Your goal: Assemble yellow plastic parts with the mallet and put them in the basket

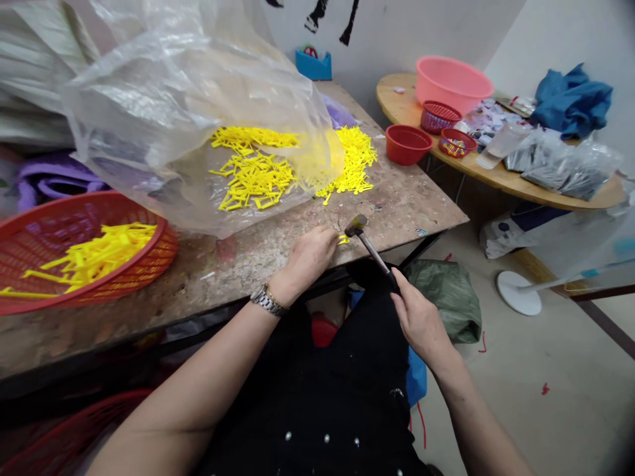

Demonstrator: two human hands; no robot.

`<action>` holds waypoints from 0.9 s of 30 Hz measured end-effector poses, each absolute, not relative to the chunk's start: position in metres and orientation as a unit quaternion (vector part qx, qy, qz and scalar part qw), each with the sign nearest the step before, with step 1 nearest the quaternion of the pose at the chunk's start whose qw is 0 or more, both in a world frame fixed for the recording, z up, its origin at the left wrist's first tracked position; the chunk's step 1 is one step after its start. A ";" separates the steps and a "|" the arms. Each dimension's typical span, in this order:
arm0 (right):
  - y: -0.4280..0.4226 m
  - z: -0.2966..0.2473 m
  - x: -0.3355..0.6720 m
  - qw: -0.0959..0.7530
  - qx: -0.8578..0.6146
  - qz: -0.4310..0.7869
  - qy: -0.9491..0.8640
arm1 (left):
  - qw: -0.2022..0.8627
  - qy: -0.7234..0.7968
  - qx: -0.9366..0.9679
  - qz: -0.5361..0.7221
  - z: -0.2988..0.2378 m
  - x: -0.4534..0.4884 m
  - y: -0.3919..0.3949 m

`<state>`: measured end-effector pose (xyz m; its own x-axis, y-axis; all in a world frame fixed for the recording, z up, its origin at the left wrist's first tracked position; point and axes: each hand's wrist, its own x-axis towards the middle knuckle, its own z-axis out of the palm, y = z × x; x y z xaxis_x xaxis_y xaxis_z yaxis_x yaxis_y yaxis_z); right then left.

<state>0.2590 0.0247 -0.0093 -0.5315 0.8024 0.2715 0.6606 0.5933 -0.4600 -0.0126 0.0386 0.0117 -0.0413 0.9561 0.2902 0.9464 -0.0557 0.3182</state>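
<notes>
My right hand [418,316] is wrapped round the dark handle of a hammer [373,252]. The hammer's head is raised just above the table's front edge, beside a small yellow plastic piece [343,240]. At the table edge my left hand [312,254], with a metal watch on its wrist, pinches that yellow piece at the fingertips. More yellow plastic pieces [260,178] lie in and under a clear plastic bag [183,86] on the table. A further heap of yellow pieces [354,158] spreads to the bag's right.
A red basket [166,241] with yellow pieces stands at left on the worn table [411,205]. At right, a round wooden table [476,165] bears a pink basin [451,82], red baskets and packets. A red bowl [407,147] sits at the far table corner. A green sack [446,297] lies on the floor.
</notes>
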 end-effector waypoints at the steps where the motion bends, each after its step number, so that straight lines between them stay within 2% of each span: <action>1: 0.025 -0.007 0.259 0.224 -0.428 0.155 -0.862 | 0.010 0.688 0.692 0.218 0.011 -0.012 0.039; 6: 0.021 0.012 0.262 0.235 -0.419 0.156 -0.863 | 0.006 0.691 0.695 0.200 0.015 -0.011 0.041; 13: 0.014 0.020 0.261 0.385 -0.360 0.089 -0.845 | 0.013 0.690 0.700 0.182 0.021 -0.010 0.043; 15: 0.017 0.012 0.259 0.369 -0.374 0.079 -0.847 | 0.011 0.689 0.701 0.183 0.020 -0.011 0.043; 18: 0.024 0.007 0.260 0.270 -0.423 0.095 -0.860 | 0.013 0.685 0.706 0.178 0.019 -0.012 0.045; 20: 0.026 0.011 0.262 0.244 -0.440 0.105 -0.858 | 0.014 0.681 0.710 0.182 0.019 -0.013 0.046; 25: 0.017 0.018 0.263 0.354 -0.401 0.087 -0.840 | 0.017 0.686 0.706 0.178 0.020 -0.012 0.047; 27: 0.016 0.011 0.260 0.358 -0.403 0.083 -0.838 | 0.019 0.688 0.703 0.176 0.020 -0.011 0.047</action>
